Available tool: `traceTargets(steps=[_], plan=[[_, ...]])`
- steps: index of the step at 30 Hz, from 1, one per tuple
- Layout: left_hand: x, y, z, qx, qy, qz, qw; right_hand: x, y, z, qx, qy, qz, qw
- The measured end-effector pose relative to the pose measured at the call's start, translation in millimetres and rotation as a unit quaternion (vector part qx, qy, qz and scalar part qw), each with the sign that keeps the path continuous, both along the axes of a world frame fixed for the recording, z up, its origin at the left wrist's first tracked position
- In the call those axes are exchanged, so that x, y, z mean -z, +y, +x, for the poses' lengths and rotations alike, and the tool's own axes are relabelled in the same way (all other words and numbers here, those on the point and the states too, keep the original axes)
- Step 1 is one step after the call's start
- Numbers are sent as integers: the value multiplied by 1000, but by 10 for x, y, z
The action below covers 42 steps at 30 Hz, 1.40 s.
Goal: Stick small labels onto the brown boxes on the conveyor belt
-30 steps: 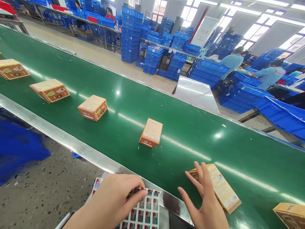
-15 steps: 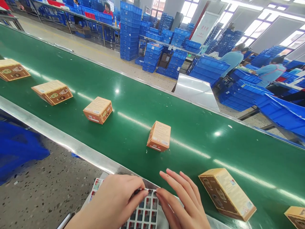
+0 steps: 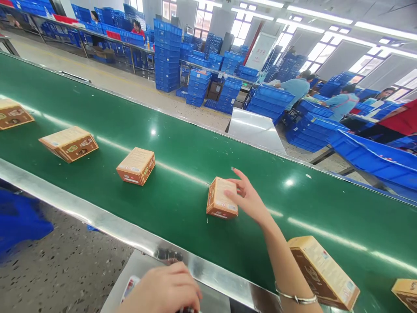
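Observation:
My right hand reaches over the green conveyor belt with its fingers apart. Its thumb overlaps the top of a small brown-and-cream carton, and the other fingers are at the carton's right side; a firm hold cannot be made out. My left hand is curled low at the bottom edge, above a grey metal surface. Something dark and red shows in part under its fingers, too hidden to name. Beside that wrist lies a white-edged piece with red parts, mostly covered.
More cartons lie spaced along the green belt, including a tilted one and a larger-looking one by my right forearm. A metal rail edges the belt. Beyond stand stacked blue crates and people at work tables.
My right hand has left the white gridded tray and moved forward to the carton. The left hand has shifted lower, and the tray's grid no longer shows. The view has tilted up.

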<state>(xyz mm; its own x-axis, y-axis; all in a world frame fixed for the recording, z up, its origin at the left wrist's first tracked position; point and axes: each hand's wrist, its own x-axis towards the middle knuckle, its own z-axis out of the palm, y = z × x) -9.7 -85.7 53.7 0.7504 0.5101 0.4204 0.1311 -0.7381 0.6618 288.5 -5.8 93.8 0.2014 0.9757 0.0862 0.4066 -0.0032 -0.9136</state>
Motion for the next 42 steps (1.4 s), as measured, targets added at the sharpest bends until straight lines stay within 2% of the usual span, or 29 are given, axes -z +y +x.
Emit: traceTargets(steps=[2,3,6,8,10,12,15,18,27,31,37,42], plan=[[65,7,38,7,-9,56,998,33,-37,-98,-32,1,-20,999],[39,27,53,11,2,86,996,34,-100,-167,-47,1,-28,999],[-190,117,99,37,69,128,989,-5,-355,-354,-75,-3,-36,997],[-349,171,141,42,102,103,989,-44,-514,-425,-47,2,-10,999],[-429,198,195,40,129,72,988,-74,-639,-458,25,36,20,999],[-429,194,254,46,150,61,986,-90,-735,-484,107,97,19,989],[-374,158,334,58,165,67,982,-91,-841,-549,177,186,-41,966],[-341,125,396,64,174,76,980,-82,-908,-623,211,237,-72,946],[-243,29,576,60,117,97,987,-53,-994,-618,289,272,-56,916],[-236,4,646,69,117,94,986,-35,-1037,-586,303,228,-52,924],[-249,-28,736,88,122,93,984,57,-1142,-463,309,47,-33,949],[-232,-46,815,109,114,73,985,15,-1099,-333,355,0,-25,934]])
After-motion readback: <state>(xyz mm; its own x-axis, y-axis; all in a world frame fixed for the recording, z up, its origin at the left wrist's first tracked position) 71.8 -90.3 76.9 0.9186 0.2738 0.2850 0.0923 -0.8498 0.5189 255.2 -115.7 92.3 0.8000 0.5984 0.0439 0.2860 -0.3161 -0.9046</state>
